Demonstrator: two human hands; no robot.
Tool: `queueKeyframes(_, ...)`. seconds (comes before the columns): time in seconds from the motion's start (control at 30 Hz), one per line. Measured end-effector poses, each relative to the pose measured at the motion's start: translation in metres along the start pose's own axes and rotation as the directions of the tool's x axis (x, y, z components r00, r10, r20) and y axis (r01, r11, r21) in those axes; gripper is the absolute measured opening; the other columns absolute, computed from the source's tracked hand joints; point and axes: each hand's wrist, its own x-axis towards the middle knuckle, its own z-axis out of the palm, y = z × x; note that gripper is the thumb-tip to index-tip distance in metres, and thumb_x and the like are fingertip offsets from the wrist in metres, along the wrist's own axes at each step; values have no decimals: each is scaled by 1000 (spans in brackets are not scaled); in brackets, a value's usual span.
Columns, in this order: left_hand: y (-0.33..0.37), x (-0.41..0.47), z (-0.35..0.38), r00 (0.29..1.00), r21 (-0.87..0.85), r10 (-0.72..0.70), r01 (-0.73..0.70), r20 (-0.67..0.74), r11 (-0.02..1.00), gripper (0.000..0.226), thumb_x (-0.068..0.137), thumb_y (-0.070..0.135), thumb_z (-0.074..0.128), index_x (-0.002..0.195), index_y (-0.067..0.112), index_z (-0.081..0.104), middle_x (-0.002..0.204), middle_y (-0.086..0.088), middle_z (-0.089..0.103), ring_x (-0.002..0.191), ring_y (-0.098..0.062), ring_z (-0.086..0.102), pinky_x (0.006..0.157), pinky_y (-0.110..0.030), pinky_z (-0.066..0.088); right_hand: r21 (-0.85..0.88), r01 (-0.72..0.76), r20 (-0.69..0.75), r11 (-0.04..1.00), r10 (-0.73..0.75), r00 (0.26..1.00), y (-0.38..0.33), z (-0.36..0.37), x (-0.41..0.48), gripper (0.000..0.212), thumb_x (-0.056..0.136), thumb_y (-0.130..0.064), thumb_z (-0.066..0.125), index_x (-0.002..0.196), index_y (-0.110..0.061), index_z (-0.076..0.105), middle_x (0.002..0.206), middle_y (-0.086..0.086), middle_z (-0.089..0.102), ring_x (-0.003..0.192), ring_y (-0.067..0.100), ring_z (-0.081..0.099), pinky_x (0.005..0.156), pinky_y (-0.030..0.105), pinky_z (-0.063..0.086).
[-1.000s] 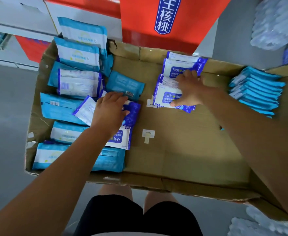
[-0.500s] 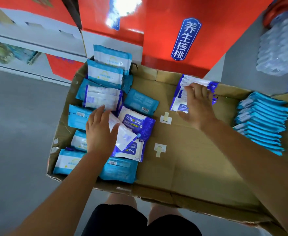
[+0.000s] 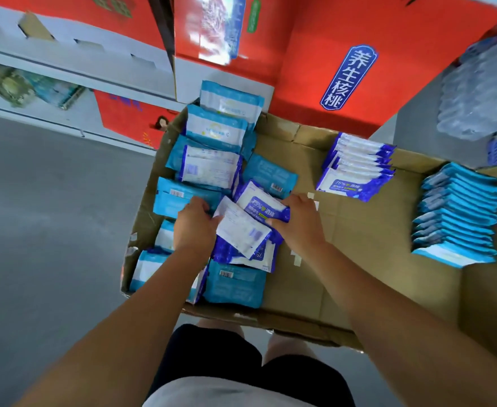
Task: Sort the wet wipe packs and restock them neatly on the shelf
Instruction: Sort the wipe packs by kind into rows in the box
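Note:
A flattened cardboard sheet (image 3: 344, 259) carries the wipe packs. On its left lies a loose heap of light-blue packs (image 3: 212, 171) mixed with dark-blue 75% alcohol packs. My left hand (image 3: 196, 227) grips a dark-blue pack lying back side up (image 3: 243, 232). My right hand (image 3: 298, 221) grips another dark-blue pack (image 3: 263, 205) lying label up just beside it. A neat row of dark-blue packs (image 3: 357, 168) stands at the far middle. A neat row of light-blue packs (image 3: 458, 212) stands at the right.
Red cartons (image 3: 329, 63) with a blue label rise behind the cardboard. A white shelf (image 3: 65, 80) with goods runs at the upper left. Shrink-wrapped water bottles (image 3: 482, 89) sit at the upper right. Grey floor (image 3: 50, 230) lies to the left. My knees show below the cardboard's near edge.
My right hand left the dark-blue row and came back left to the heap, taking hold of a dark-blue pack. My left hand stayed at the heap, holding its pack. The camera view shifted.

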Motion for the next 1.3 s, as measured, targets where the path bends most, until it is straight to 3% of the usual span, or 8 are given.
queueKeyframes(0.13, -5, -10, 3, 999, 164, 13, -19, 37, 986, 55, 85, 58, 74, 117, 14, 62, 117, -6, 63, 113, -30, 57, 92, -51, 53, 108, -118, -98, 987, 129, 987, 4, -1, -18, 44, 73, -28, 86, 106, -8, 65, 112, 11, 55, 104, 30, 58, 87, 38, 48)
queueKeyframes(0.4, 4, -17, 31, 993, 308, -81, 50, 86, 950, 62, 91, 56, 68, 128, 7, 60, 141, -15, 49, 131, -35, 44, 102, -50, 43, 309, -327, -154, 893, 386, 909, 18, 7, -64, 28, 80, -16, 82, 87, -13, 55, 79, 0, 56, 77, 21, 54, 69, 30, 38)
queueKeyframes(0.63, -7, -28, 31, 995, 94, -70, 64, 69, 994, 70, 88, 36, 79, 138, 4, 42, 135, -21, 54, 124, -41, 53, 101, -52, 47, 527, -535, -37, 660, 647, 761, 33, 18, -104, 30, 83, -28, 81, 87, -16, 54, 90, 3, 65, 81, 20, 64, 71, 35, 54)
queueKeyframes(0.83, -17, -36, 18, 989, -103, -70, 84, 129, 991, 56, 82, 26, 86, 122, 4, 53, 120, -17, 66, 114, -38, 63, 93, -42, 50, 603, -658, 160, 451, 739, 654, 49, 33, -154, 25, 89, -28, 75, 99, -11, 60, 99, 8, 69, 90, 22, 69, 85, 43, 58)
queueKeyframes(0.93, -30, -38, 11, 979, -175, -31, 68, 201, 982, 27, 83, 34, 85, 82, 14, 66, 93, -8, 73, 97, -33, 70, 86, -42, 57, 597, -679, 129, 428, 783, 608, 49, 39, -172, 27, 90, -30, 73, 105, -10, 63, 102, 9, 71, 92, 26, 69, 88, 48, 57)
queueKeyframes(1.07, -40, -48, -10, 950, -495, -84, 231, 302, 838, 24, 89, 28, 80, 75, 19, 63, 83, 1, 70, 89, -21, 69, 81, -36, 58, 628, -652, -5, 425, 840, 543, 32, 25, -182, 27, 94, -31, 68, 109, -11, 61, 104, 7, 67, 94, 24, 66, 83, 41, 56)
queueKeyframes(1.2, -41, -66, -35, 825, -620, -36, 452, 565, 641, 14, 100, 21, 66, 101, 15, 53, 120, -12, 73, 108, -35, 72, 84, -51, 62, 891, -440, 218, 111, 745, 631, 10, 8, -187, 14, 97, -26, 65, 98, -12, 62, 99, 8, 74, 83, 20, 73, 64, 32, 59)
queueKeyframes(1.3, -40, -78, -47, 795, -691, 32, 505, 605, 517, 26, 106, 14, 55, 129, 6, 47, 110, -13, 77, 98, -35, 76, 79, -43, 65, 891, -445, 277, 86, 675, 684, -1, 9, -188, 16, 96, -29, 67, 102, -17, 60, 104, 7, 74, 90, 19, 73, 72, 34, 60)
